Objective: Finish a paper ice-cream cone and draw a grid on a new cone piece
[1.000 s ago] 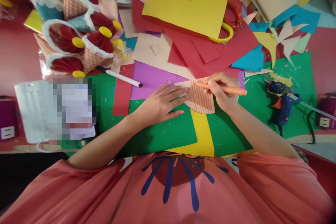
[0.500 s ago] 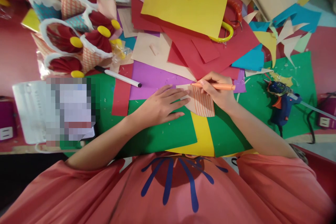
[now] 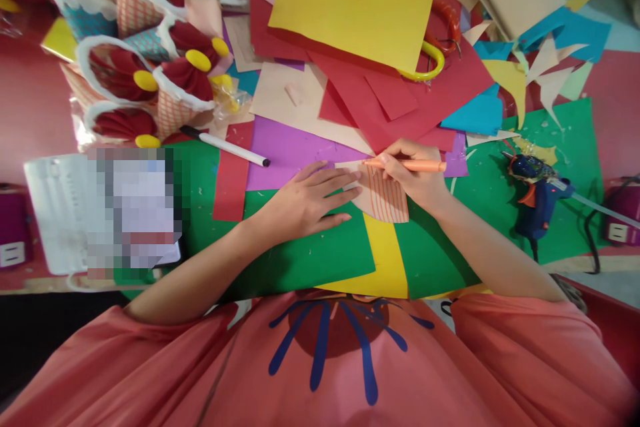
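Note:
A cream fan-shaped piece [image 3: 384, 195] with orange stripes lies in front of me, over green and yellow sheets. My left hand [image 3: 317, 203] rests flat with its fingers spread, the fingertips on the left part of that piece. In my right hand [image 3: 413, 173] is an orange marker [image 3: 425, 165], pinched between thumb and fingers, its tip at the upper edge of the striped piece. The stripes run from the upper edge down to the curved one; the left part, near my fingers, shows no stripes.
Left of my hands are a white marker [image 3: 233, 149], a blurred phone [image 3: 150, 207] and several finished cones [image 3: 183, 107] with red filling. A blue glue gun [image 3: 537, 203] lies at the right. Coloured sheets, scraps and yellow-handled scissors [image 3: 433, 63] cover the far side.
The marker and my right hand have shifted very slightly to the left. My left hand and the striped piece stay in place.

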`<state>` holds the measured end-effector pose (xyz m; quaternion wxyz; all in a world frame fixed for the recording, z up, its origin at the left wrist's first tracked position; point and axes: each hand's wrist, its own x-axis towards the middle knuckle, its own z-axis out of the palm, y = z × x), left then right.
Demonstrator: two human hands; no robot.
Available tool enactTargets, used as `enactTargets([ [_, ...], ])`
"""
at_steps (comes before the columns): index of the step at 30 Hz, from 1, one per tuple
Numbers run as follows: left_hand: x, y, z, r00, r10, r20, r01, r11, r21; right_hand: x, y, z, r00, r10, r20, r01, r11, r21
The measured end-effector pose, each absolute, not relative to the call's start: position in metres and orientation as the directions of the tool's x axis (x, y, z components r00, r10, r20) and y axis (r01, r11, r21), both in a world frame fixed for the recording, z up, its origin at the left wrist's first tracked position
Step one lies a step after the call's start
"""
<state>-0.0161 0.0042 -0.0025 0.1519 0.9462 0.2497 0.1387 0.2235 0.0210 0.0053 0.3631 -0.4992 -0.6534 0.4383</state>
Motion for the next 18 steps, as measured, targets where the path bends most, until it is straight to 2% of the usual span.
enactTargets([
  [9, -0.0154, 0.0037, -0.0028, 0.834, 0.529, 0.156, 0.441, -0.810, 0.386, 0.2228, 0.0206, 0.0048, -0.228, 0.973, 0.026, 0.333, 0.103, -0.937],
  [18, -0.0146, 0.0044, -0.0023, 0.834, 0.496, 0.241, 0.415, -0.852, 0.320, 0.2253, 0.0220, 0.0052, -0.276, 0.961, 0.023, 0.296, 0.108, -0.949],
])
